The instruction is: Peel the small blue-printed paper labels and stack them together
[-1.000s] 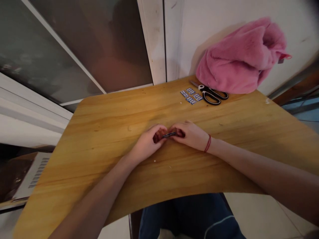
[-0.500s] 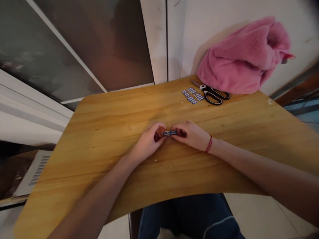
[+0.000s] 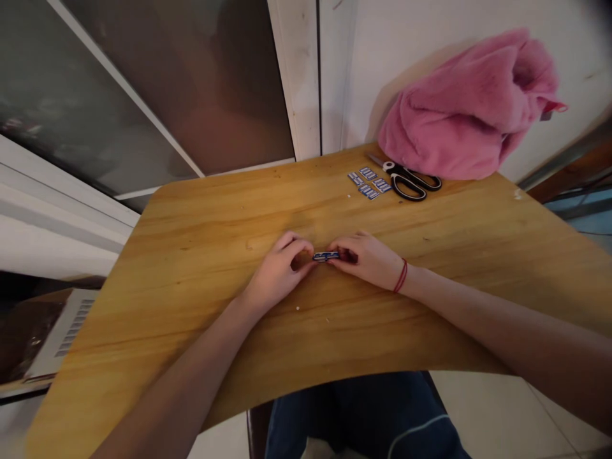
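Note:
Between my two hands, over the middle of the wooden table [image 3: 201, 268], is a small flat blue-and-white piece [image 3: 326, 256]; its exact kind is too small to make out. My right hand [image 3: 366, 258], with a red string on the wrist, pinches its right end between thumb and fingers. At the left end, my left hand [image 3: 280, 271] is curled with thumb and fingertips closed on the piece's edge. Several similar flat blue-and-white pieces [image 3: 369, 183] lie farther back on the table, right of centre.
Scissors with black handles [image 3: 411, 182] lie beside the loose pieces, blades pointing back left. Behind them a pink plush bundle [image 3: 463, 115] leans against the white wall. A small white speck [image 3: 298, 308] is on the table near my left hand. An open box [image 3: 52, 331] stands at left.
The fingers of my left hand have shifted slightly left and up, with the curl rounder. My right hand and the blue-and-white piece stay in place.

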The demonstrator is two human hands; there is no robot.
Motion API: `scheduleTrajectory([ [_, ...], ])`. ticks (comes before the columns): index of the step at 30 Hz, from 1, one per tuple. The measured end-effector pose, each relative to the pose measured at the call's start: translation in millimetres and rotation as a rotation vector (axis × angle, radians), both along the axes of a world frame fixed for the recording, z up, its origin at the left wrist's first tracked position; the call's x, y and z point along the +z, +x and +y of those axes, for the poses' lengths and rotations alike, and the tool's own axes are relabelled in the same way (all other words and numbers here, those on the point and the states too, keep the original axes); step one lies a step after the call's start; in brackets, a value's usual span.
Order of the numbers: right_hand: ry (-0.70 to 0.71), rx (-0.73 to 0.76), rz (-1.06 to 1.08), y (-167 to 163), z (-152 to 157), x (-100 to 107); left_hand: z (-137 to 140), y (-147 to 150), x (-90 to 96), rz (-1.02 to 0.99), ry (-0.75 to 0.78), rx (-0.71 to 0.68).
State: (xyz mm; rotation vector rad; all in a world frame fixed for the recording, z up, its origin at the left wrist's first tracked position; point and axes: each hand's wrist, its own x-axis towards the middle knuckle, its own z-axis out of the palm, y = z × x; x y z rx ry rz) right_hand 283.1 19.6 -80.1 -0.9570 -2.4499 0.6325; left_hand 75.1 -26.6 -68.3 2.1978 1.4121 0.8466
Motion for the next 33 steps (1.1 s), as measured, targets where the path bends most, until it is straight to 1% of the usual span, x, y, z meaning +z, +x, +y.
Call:
scheduleTrajectory([
  [4, -0.011, -0.001, -0.004, 0, 0, 1, 1, 0, -2.4, 0.003, -0.004, 0.017],
  [8, -0.023, -0.006, 0.004, 0, -1, 2, 2, -1, 0.9, -0.005, -0.02, 0.005],
  [14, -0.032, -0.005, 0.005, -1, -2, 5, 6, -10, 14.0, 0.011, -0.121, -0.058],
  [17, -0.041, -0.007, 0.0, 0, -3, 7, 9, -20, 21.6, 0.006, -0.209, -0.085],
  [21, -0.035, -0.003, 0.008, 0, -2, 6, 12, -34, 31.4, -0.034, -0.348, -0.031],
  [24, -0.021, 0.001, 0.016, 0, -2, 4, 14, -40, 36.1, -0.046, -0.344, 0.027],
  [28, -0.028, 0.004, 0.008, -1, -2, 4, 14, -39, 35.4, -0.056, -0.354, 0.04],
  [33, -0.029, -0.002, 0.008, 0, -2, 4, 13, -35, 28.2, -0.075, -0.382, 0.045],
])
